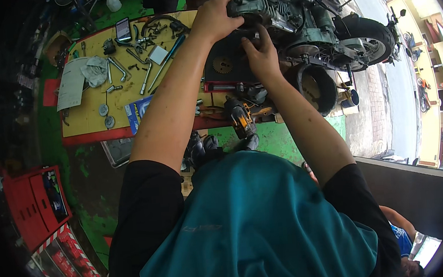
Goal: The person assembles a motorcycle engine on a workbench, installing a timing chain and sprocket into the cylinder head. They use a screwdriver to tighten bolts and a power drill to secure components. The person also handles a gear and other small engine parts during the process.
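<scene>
A grey metal scooter engine (274,14) lies at the far right end of the workbench, with the rear wheel (372,40) beyond it. My left hand (217,18) is closed around the engine's left end, fingers on top and thumb lower down, beside a round opening. Just below that end, my right hand (263,57) reaches up with thumb and forefinger bent around a dark spot; what sits between them I cannot make out. A toothed metal disc (222,65) rests on the dark mat left of my right hand.
On the yellow-topped bench (87,120) lie several wrenches, a phone (123,29), a crumpled cloth (94,71) and a paper sheet (71,82). A yellow-black power tool (239,117) stands at the near edge. A black round tub (317,89) is at right, a red cabinet (31,205) at left.
</scene>
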Demonstrator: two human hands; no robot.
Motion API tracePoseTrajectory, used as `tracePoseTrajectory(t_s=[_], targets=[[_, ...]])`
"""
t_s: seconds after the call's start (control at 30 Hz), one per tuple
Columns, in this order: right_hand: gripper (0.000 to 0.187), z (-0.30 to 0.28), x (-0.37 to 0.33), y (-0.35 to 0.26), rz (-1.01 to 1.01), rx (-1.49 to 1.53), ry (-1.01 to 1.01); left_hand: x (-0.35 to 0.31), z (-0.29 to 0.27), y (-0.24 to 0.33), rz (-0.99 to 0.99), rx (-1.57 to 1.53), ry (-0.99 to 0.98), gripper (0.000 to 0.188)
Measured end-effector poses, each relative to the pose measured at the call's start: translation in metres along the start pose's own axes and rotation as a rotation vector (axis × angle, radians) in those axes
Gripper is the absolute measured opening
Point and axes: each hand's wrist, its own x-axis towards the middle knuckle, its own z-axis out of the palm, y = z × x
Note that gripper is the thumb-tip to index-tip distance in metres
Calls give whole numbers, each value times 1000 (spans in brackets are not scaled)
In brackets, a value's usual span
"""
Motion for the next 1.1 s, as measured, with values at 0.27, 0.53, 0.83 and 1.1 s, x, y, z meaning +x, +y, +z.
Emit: tracePoseTrajectory(t_s=[0.27,0.53,0.83,1.1], targets=[[53,23,12,-8,-16,182,110,-1,-1,-2,-20,-14,-81,70],[61,15,-6,-5,-10,188,39,3,-23,24,-91,96,-211,69],[53,-99,-148,90,134,452,-53,-7,-12,14,-109,120,-130,71],[53,-195,-247,205,437,176,86,-3,-5,12,-82,53,-122,68]])
